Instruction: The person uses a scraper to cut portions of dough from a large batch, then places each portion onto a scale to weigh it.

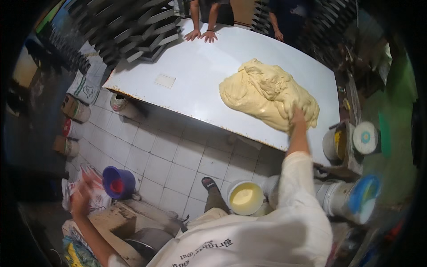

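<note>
A large mound of pale yellow dough (267, 93) lies on the right half of the white table, its top folded and lumpy. My right hand (297, 115) presses into the near right part of the dough, arm stretched forward. Its fingers blend into the dough, so their grip is hidden. Far from the table, at the lower left, my left hand (82, 196) is raised in the air near white and red sacks (95, 193). Motion smears its fingers, and nothing shows clearly in it.
The white table (195, 89) has rusty edges and holds a flat pale scraper-like piece (165, 80) and stacked dark metal trays (133, 31). Another person's hands (201, 35) rest on its far edge. A purple bucket (119, 182) and a tub of yellow contents (245, 198) stand nearby.
</note>
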`<move>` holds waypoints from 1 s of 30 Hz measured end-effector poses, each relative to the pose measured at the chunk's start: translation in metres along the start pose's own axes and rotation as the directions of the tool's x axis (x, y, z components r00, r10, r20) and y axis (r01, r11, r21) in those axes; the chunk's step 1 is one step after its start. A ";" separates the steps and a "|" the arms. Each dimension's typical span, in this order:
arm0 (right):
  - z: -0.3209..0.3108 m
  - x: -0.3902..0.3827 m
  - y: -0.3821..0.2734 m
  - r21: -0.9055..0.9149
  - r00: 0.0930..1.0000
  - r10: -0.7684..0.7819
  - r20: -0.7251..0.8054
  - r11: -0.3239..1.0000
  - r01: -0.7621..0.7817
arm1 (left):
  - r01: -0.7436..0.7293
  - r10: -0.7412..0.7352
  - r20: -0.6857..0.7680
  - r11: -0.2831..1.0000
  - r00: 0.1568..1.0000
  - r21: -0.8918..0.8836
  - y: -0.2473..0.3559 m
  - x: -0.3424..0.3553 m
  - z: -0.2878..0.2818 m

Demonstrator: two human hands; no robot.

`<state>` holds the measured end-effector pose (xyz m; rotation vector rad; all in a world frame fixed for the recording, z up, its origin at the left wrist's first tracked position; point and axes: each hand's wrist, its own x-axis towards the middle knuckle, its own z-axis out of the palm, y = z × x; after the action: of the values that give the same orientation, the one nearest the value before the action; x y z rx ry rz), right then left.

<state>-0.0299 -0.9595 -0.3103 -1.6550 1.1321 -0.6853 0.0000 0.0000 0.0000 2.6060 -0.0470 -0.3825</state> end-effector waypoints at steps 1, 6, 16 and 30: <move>0.004 -0.005 0.047 -0.102 0.988 -0.073 -0.138 0.993 0.059 | 0.017 0.023 0.072 0.860 0.997 -0.510 -0.071 -0.033 0.059; 0.108 -0.049 0.033 0.144 0.976 0.099 0.192 0.981 -0.128 | 0.183 -0.508 0.186 -0.057 0.841 -0.982 -0.117 -0.314 0.200; 0.206 -0.257 0.083 0.083 0.675 -0.511 0.532 0.825 0.559 | -0.028 -0.926 0.376 -0.377 0.038 -0.926 -0.088 -0.566 0.472; 0.153 -1.141 0.142 0.822 -0.982 0.168 0.089 0.544 0.168 | -0.020 -0.857 -0.147 0.180 -0.493 -0.983 -0.382 -0.625 0.553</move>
<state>-0.4164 0.1291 -0.4156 -1.4234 -2.0043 1.1493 -0.7684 0.1354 -0.4841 1.0013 1.9032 1.1471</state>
